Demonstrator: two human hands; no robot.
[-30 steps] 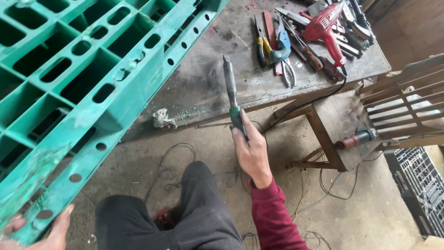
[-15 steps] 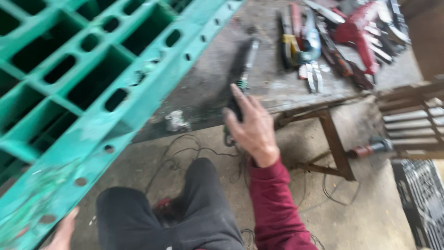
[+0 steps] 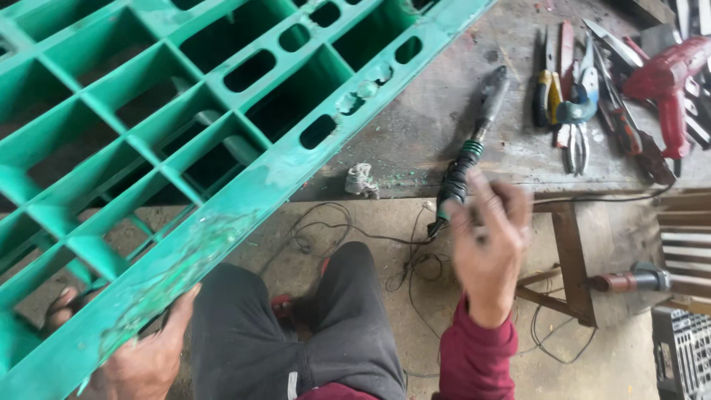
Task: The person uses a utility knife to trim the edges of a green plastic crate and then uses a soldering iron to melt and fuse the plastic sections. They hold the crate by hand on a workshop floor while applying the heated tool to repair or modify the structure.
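Note:
A large green plastic pallet [image 3: 244,192] leans across the left, its lower edge worn and scraped. My left hand [image 3: 148,359] grips that lower edge at the bottom left. A long soldering-type iron [image 3: 474,141] with a black and green handle lies on the grey worktable [image 3: 444,44], its handle end sticking out over the front edge. My right hand [image 3: 485,237] is blurred, fingers apart, just below and beside the handle, holding nothing. My dark trousers and red sleeve fill the bottom centre.
Pliers, cutters and screwdrivers [image 3: 570,111] and a red power tool [image 3: 666,74] lie at the table's right end. A small white lump [image 3: 361,180] sits at the table edge. Thin cables [image 3: 355,233], a wooden frame [image 3: 570,252], a cylindrical tool [image 3: 629,281] and a black crate [image 3: 681,348] are below.
My right hand held the iron upright, then laid it on the table and came off it toward me. The view has shifted closer to the pallet and table.

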